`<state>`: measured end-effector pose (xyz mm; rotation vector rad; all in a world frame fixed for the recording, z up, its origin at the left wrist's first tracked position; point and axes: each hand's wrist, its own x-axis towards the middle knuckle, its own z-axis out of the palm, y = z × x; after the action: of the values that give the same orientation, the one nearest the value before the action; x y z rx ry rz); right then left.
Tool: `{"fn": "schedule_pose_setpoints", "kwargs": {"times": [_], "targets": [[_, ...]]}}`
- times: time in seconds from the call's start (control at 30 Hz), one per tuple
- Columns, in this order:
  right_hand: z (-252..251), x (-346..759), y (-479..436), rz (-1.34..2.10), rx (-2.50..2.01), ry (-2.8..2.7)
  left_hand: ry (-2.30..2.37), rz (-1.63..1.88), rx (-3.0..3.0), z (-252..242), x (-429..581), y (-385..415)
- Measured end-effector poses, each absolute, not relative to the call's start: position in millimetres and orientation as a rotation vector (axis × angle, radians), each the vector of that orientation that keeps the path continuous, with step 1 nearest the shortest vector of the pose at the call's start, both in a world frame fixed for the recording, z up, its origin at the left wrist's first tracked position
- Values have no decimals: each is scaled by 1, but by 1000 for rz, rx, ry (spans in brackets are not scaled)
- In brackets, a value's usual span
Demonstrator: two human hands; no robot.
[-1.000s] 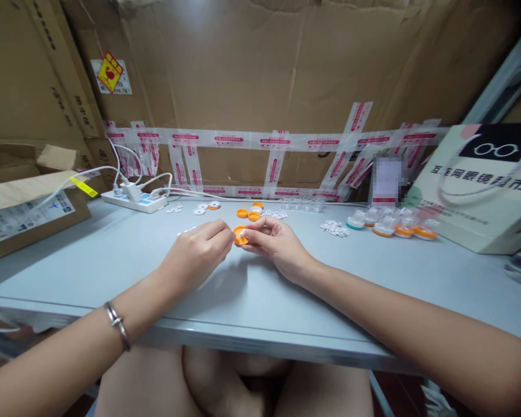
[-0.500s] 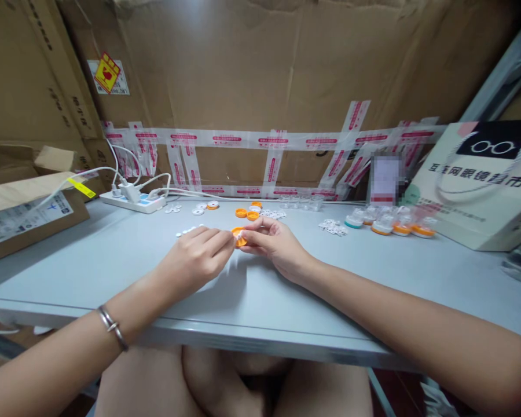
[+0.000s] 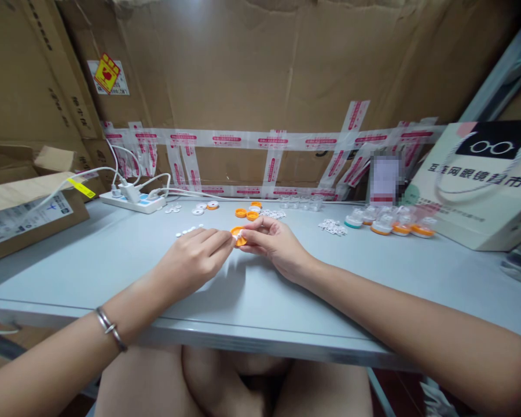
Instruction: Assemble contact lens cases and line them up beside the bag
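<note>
My right hand (image 3: 274, 248) pinches a small orange cap (image 3: 237, 235) just above the grey table (image 3: 113, 255). My left hand (image 3: 191, 260) is closed, its fingertips pressed against the cap's white inner part from the left. Behind the hands lie a few more orange caps (image 3: 248, 213) and small white discs (image 3: 188, 231).
A white power strip (image 3: 134, 200) with cables sits at the back left. Clear cases with orange and teal lids (image 3: 388, 222) stand at the right, beside a white paper bag (image 3: 481, 185). White printed bits (image 3: 333, 227) lie between. Cardboard boxes (image 3: 21, 202) wall the back and left.
Both hands with the cap have drifted slightly away from me; the left fingertips stay on the cap. Otherwise nothing has moved.
</note>
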<state>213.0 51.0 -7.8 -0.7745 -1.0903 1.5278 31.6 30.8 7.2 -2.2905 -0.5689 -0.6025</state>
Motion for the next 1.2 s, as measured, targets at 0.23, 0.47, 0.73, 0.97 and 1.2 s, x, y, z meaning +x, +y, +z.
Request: {"fn": "schedule_pose_setpoints", "kwargs": {"times": [0.23, 0.47, 0.73, 0.97, 1.2], "targets": [[-6, 212, 51, 1512, -799, -1093, -637, -774, -2308, 4, 32, 34], [-6, 213, 49, 1497, -829, -1134, -987, -1115, -2551, 9, 39, 36], [-10, 213, 50, 1489, -803, -1166, -1246, -1222, -2694, 12, 44, 35], [-10, 214, 50, 1467, -803, -1205, -1504, -1347, -2804, 16, 47, 34], [-10, 213, 49, 1453, -800, -1225, -1725, -1432, -2854, 16, 46, 39]]}}
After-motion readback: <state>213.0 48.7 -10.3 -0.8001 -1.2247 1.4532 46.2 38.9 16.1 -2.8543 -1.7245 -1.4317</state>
